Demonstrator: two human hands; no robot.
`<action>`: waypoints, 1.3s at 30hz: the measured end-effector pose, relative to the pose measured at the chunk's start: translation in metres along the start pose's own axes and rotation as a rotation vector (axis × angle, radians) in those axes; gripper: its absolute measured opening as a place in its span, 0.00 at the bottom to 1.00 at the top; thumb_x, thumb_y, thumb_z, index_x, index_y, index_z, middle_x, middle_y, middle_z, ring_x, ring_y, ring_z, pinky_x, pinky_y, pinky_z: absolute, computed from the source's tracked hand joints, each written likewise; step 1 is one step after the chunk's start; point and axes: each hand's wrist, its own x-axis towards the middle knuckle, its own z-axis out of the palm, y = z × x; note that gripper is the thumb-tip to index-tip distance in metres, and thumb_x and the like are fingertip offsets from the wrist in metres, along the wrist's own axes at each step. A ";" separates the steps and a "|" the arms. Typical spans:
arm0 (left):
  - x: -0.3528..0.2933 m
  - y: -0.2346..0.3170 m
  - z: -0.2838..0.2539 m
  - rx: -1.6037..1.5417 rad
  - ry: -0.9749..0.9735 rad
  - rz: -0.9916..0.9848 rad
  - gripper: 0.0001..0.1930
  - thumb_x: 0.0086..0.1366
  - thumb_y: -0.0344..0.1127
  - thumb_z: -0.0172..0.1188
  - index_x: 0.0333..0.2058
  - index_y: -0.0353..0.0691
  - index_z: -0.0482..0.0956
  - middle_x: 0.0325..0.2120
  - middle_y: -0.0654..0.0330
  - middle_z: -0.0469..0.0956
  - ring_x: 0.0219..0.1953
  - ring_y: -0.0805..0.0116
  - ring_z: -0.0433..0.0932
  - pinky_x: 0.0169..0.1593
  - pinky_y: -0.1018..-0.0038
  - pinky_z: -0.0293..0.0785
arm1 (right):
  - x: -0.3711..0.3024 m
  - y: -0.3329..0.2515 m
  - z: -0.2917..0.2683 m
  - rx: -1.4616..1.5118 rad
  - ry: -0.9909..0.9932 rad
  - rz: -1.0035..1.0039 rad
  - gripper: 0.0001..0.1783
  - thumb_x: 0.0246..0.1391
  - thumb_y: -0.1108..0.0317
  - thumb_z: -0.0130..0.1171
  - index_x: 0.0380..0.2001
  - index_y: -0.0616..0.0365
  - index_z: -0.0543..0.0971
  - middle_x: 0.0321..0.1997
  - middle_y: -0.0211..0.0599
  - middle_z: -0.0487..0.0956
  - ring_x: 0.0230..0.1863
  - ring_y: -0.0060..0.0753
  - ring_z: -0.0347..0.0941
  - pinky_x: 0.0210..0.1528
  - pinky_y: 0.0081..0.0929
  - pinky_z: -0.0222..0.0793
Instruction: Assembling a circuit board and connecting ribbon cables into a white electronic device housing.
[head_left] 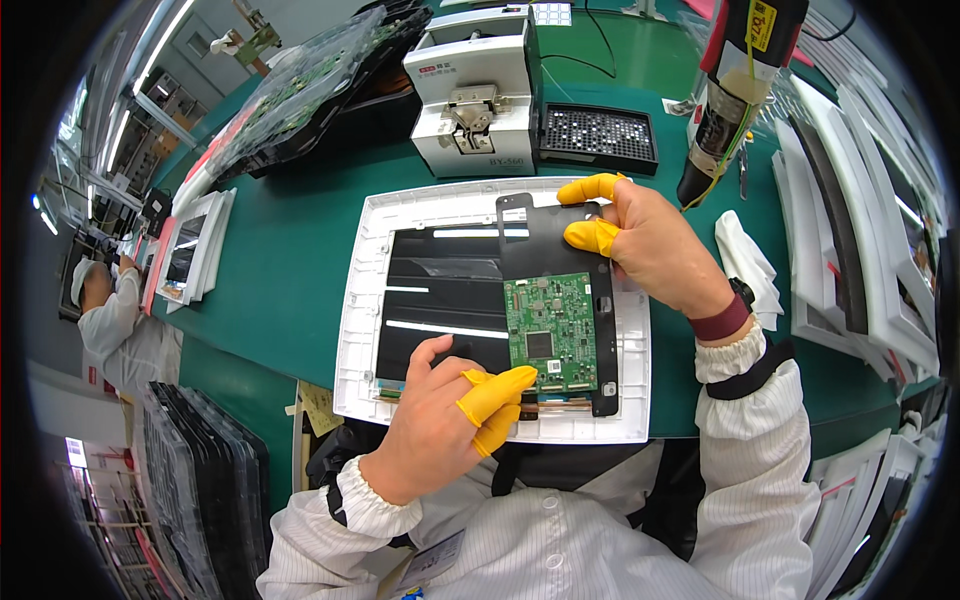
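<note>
A black plate (545, 240) carrying a green circuit board (550, 330) lies over the right part of a white-framed display panel (355, 330). My right hand (655, 240), with yellow finger cots on thumb and forefinger, grips the plate's upper right corner. My left hand (440, 420) is at the board's lower left edge, its yellow-covered thumb and forefinger close together. The forefinger tip overlaps the board's lower edge; anything between the two fingertips is hidden. Copper-coloured flex strips (555, 405) show below the board, along the panel's near edge. The panel's dark surface (440, 300) reflects the lights.
Beyond the panel stand a white screw feeder (475, 100) and a black tray of small parts (600, 137). An electric screwdriver (730, 110) hangs at the right, near a white cloth (747, 262) and stacked white frames (850, 210). Boards fill a tray (300, 100) far left. Another person (120, 315) works left.
</note>
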 end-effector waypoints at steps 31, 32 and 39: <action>0.000 0.000 0.001 0.084 -0.066 -0.024 0.18 0.52 0.46 0.71 0.42 0.51 0.86 0.48 0.70 0.81 0.58 0.63 0.72 0.67 0.44 0.48 | -0.002 0.023 0.007 -0.417 0.221 -0.251 0.12 0.56 0.71 0.62 0.42 0.67 0.81 0.41 0.48 0.78 0.41 0.51 0.77 0.45 0.36 0.73; 0.000 0.000 0.000 0.085 -0.065 -0.022 0.18 0.52 0.46 0.71 0.42 0.51 0.86 0.48 0.70 0.81 0.58 0.63 0.72 0.67 0.44 0.48 | -0.002 0.022 0.008 -0.449 0.233 -0.250 0.12 0.56 0.70 0.62 0.41 0.66 0.81 0.41 0.47 0.77 0.41 0.52 0.76 0.44 0.38 0.73; 0.002 0.000 0.001 0.100 -0.082 -0.030 0.18 0.53 0.46 0.71 0.42 0.50 0.86 0.46 0.70 0.82 0.57 0.63 0.73 0.68 0.41 0.43 | -0.001 0.023 0.017 -0.676 0.284 -0.273 0.12 0.51 0.70 0.64 0.39 0.62 0.82 0.39 0.45 0.76 0.43 0.49 0.75 0.44 0.40 0.73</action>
